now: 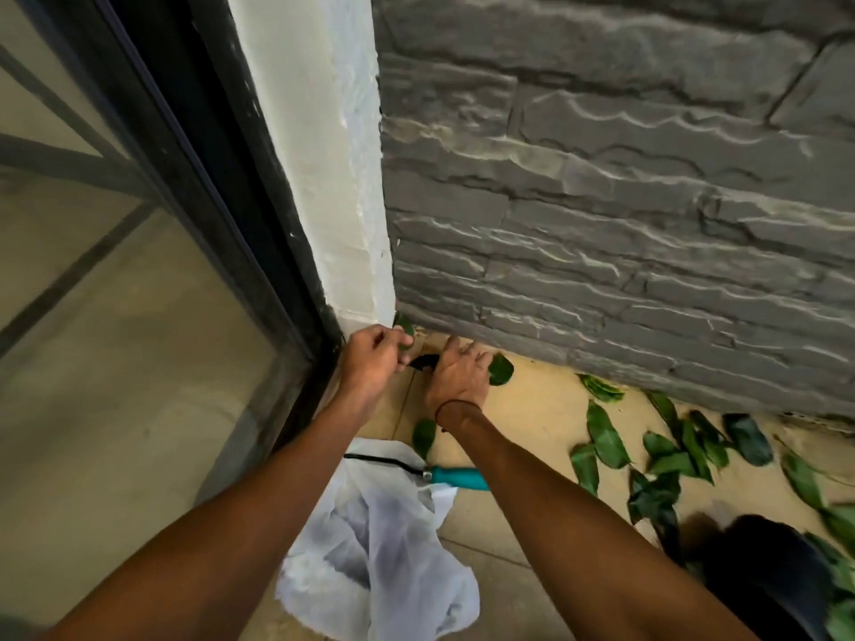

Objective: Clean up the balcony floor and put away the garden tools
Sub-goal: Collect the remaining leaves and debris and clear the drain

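Observation:
Both my hands reach into the floor corner where the white pillar meets the grey stone wall. My left hand (374, 358) pinches a green leaf (405, 329) between its fingers. My right hand (458, 374) is closed on another green leaf (501, 369) beside it. A small dark object (423, 361) shows between the two hands; what it is cannot be told. A garden tool with a teal handle (458, 477) and black metal shaft lies on the floor under my right forearm. Several green leaves (606, 439) are scattered along the wall to the right.
A white plastic bag (384, 548) lies crumpled on the beige tiles under my arms. A dark-framed glass door (139, 270) fills the left side. A dark round object (758, 566) sits at the lower right among leaves.

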